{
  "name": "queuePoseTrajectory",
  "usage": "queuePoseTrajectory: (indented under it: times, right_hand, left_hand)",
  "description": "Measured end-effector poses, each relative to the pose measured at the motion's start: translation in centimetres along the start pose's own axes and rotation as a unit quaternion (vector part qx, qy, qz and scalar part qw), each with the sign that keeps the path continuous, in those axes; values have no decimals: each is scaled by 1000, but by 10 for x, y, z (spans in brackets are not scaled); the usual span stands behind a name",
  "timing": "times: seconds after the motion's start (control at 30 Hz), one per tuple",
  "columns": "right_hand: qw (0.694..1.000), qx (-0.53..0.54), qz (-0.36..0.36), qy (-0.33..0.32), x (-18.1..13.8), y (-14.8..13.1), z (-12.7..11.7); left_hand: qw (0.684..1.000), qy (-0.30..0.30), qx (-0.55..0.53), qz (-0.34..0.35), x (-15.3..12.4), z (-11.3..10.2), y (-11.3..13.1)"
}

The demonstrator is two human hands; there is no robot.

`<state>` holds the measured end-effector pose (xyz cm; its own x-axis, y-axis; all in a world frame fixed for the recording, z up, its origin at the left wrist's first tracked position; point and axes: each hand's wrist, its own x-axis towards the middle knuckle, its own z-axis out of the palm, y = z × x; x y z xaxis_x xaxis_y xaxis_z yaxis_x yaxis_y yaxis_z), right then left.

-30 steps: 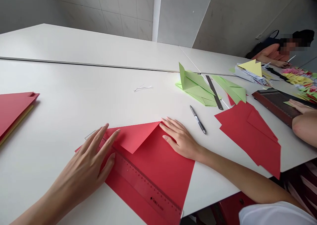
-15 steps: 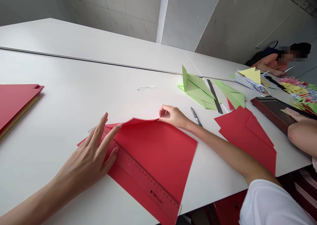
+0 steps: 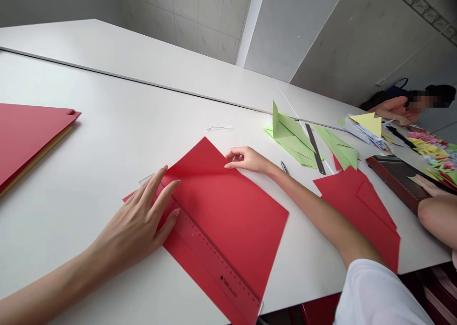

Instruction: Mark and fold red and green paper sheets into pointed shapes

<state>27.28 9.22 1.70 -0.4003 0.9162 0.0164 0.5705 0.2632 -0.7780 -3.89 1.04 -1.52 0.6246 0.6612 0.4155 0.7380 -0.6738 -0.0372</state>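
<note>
A sheet of red paper (image 3: 228,206) lies on the white table in front of me, its far corner bent along a soft crease. Across its left side runs a clear ruler (image 3: 217,263). My left hand (image 3: 143,215) rests on the upper end of the ruler and the paper with its fingers spread. At the paper's far right edge is my right hand (image 3: 246,159), loosely curled, with a gap between thumb and fingers. Its thumb tip touches the edge near the crease.
Folded red paper (image 3: 32,134) lies at the left. Beyond are thin white strips (image 3: 219,127). To the right are a pen (image 3: 284,167), green folded papers (image 3: 291,134), a dark ruler (image 3: 316,148), red sheets (image 3: 364,215) and a paper trimmer (image 3: 396,179) beside another person's hand (image 3: 430,186).
The paper's far corner, curled over before, now extends outward past the crease. My right hand's pinch has loosened. The view has shifted slightly; my left hand stays on the ruler.
</note>
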Motion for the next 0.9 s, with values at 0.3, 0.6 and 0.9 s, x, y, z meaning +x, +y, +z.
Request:
queuePoseTrajectory:
  times: [0.3,0.6,0.9]
  right_hand:
    - [995,-3,-85,47,-28,-19,40]
    - [964,-170,-196,55,-71,-6,70]
    - [936,-252,-236,63,-73,-3,71]
  left_hand:
    - [999,-23,0,-43,-9,-5,21]
    - [998,-21,51,-36,-20,-8,46]
    - [998,-3,46,-34,-11,-12,48]
